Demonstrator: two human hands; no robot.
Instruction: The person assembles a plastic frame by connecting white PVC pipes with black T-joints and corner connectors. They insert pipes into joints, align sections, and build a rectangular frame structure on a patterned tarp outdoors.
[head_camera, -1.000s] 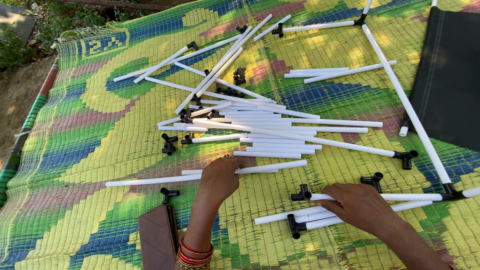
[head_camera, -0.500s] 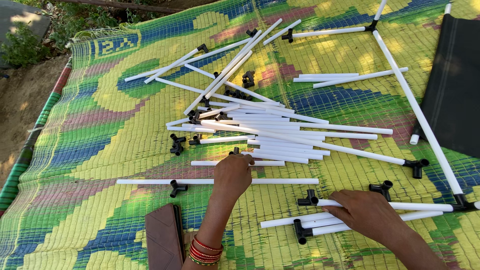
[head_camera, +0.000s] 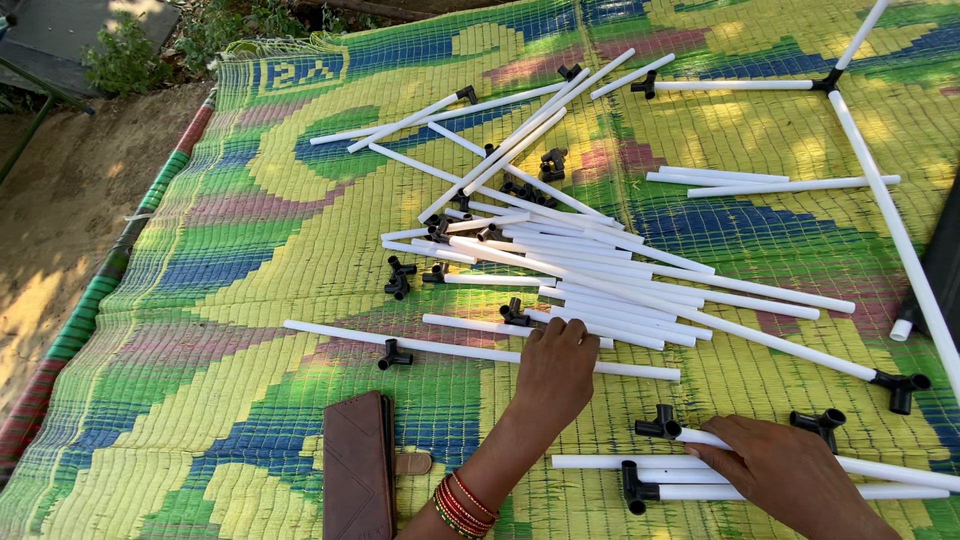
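Note:
My left hand (head_camera: 553, 370) lies palm down across a long white pipe (head_camera: 450, 349). Its bent fingertips touch the near edge of the pile of white pipes (head_camera: 610, 285), and whether they grip one is hidden. My right hand (head_camera: 785, 470) rests on a white pipe with a black connector (head_camera: 657, 424) at its end, holding it against the mat. A second pipe with a black connector (head_camera: 633, 488) lies just below it. Red and gold bangles (head_camera: 462, 505) circle my left wrist.
A woven yellow, green and blue mat (head_camera: 230, 290) covers the ground, with bare dirt (head_camera: 60, 220) to its left. A brown wallet (head_camera: 355, 470) lies by my left forearm. Loose black connectors (head_camera: 398, 279) are scattered about. A long jointed pipe frame (head_camera: 880, 180) runs along the right.
My left hand has reached forward from the mat onto the pipes at the pile's near edge. The view has shifted slightly. My right hand has stayed on its pipe.

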